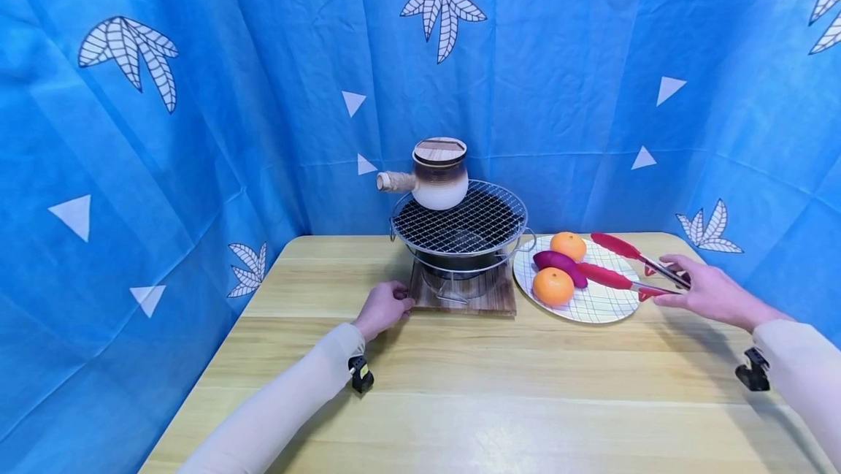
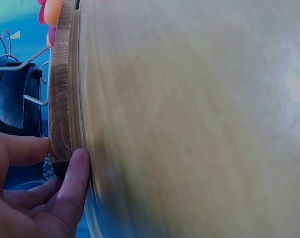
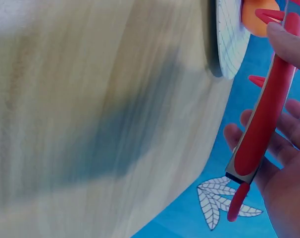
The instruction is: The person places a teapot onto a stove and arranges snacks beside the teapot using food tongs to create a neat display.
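Note:
My left hand (image 1: 384, 307) pinches the near left corner of a dark wooden board (image 1: 486, 304), thumb on top and fingers at its side and underneath. On the board stands a small stove with a round wire grill rack (image 1: 486, 222). My right hand (image 1: 712, 291) holds red-tipped tongs (image 1: 606, 277) by their handles. The tongs are spread over a checked plate (image 1: 607, 307), one tip overlapping the end of a long purple vegetable (image 1: 558, 264). Two oranges lie there too, the nearer orange (image 1: 553, 287) in front and the farther orange (image 1: 568, 246) behind.
A clay pot (image 1: 439, 189) with a wooden lid and a wrapped side handle sits on the rack's back left, handle pointing left. Wire handles (image 1: 528, 240) stick out from the rack toward the plate. A blue curtain (image 1: 558, 94) hangs close behind the wooden table (image 1: 460, 386).

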A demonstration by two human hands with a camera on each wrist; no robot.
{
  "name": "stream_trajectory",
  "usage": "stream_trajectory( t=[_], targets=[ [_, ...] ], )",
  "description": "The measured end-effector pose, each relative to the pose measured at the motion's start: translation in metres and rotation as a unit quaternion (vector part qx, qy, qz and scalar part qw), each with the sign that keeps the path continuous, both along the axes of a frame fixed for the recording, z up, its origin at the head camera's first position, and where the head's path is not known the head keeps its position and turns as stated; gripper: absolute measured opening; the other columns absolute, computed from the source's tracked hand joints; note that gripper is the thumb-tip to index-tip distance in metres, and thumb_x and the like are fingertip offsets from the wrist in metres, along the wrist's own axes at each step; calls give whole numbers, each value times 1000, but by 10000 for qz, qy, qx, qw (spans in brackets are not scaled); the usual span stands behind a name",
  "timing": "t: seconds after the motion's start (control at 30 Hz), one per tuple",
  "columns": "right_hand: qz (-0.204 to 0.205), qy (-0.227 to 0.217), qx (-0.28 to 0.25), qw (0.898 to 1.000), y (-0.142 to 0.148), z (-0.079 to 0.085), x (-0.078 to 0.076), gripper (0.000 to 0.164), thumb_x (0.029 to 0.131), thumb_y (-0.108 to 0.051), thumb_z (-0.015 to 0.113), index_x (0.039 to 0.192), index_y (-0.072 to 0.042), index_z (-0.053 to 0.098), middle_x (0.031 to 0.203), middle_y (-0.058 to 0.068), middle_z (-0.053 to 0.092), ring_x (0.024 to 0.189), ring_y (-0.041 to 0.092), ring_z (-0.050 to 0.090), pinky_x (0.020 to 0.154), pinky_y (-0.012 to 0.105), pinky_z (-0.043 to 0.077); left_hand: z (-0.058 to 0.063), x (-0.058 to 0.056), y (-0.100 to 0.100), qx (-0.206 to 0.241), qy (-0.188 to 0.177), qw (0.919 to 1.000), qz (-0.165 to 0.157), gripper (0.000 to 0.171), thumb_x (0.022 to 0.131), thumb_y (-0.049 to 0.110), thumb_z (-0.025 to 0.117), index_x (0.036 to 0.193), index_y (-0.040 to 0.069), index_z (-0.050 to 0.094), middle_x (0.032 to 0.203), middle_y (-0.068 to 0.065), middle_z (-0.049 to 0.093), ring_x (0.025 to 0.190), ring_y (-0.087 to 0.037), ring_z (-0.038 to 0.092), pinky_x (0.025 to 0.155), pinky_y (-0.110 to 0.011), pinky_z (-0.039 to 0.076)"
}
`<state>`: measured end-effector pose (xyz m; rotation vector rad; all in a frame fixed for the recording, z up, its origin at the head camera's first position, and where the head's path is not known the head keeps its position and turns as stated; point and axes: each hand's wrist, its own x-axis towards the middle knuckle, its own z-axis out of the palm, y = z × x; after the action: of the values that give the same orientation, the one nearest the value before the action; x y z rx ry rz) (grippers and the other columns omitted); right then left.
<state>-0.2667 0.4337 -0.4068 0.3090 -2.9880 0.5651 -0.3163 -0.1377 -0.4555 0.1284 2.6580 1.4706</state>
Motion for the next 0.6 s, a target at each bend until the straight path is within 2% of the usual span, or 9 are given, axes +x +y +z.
stream_trajectory(
  t=[0.1,0.17,0.23,0.3,0.43,0.53,0.6],
  targets=[
    [-58,-6,85,9999,-1,5,-1,98,81,-51,81,147,6,36,128,40,53,101,50,58,76,64,52,0,0,0,-8,-2,10000,15,29,93,9,68,119,-4,64,96,-14,70,71,-17,69,64,-28,60],
    [-81,-51,100,9999,-2,7,-2,100,81,-52,80,148,6,34,122,35,57,92,40,59,69,52,54,-1,0,-1,-39,57,10000,-17,28,92,8,69,117,-5,64,96,-13,70,71,-16,69,65,-28,60],
    [-69,-68,124,9999,-2,9,-3,101,81,-52,80,149,7,34,114,28,59,85,31,56,64,41,50,-1,-1,-1,-36,78,10000,-20,28,91,7,69,116,-5,64,95,-13,70,72,-16,69,66,-28,60],
    [-66,-70,163,9998,-2,11,-4,102,81,-53,79,149,8,34,109,23,60,83,27,54,63,35,45,-2,-1,-1,-20,87,10000,-19,27,91,7,69,115,-5,64,96,-13,69,72,-15,68,67,-28,61],
    [-24,-17,249,9997,-2,13,-6,102,83,-55,77,147,13,35,112,30,60,85,31,54,62,35,43,-2,-2,-1,-29,64,10000,-10,28,92,8,69,116,-4,65,96,-13,70,72,-15,68,67,-27,60],
    [-32,-28,251,9997,-3,15,-7,100,84,-56,76,145,14,38,99,25,60,79,28,53,56,32,40,-1,-1,-1,-48,68,10000,-21,29,92,8,68,118,-4,64,96,-13,70,72,-15,68,66,-27,60],
    [-42,-62,208,9998,-4,16,-9,98,84,-55,75,145,13,39,85,14,54,72,22,49,51,29,35,-1,0,-1,-40,60,10000,-21,30,92,8,68,119,-5,64,98,-14,70,72,-15,69,66,-28,60]
  ],
)
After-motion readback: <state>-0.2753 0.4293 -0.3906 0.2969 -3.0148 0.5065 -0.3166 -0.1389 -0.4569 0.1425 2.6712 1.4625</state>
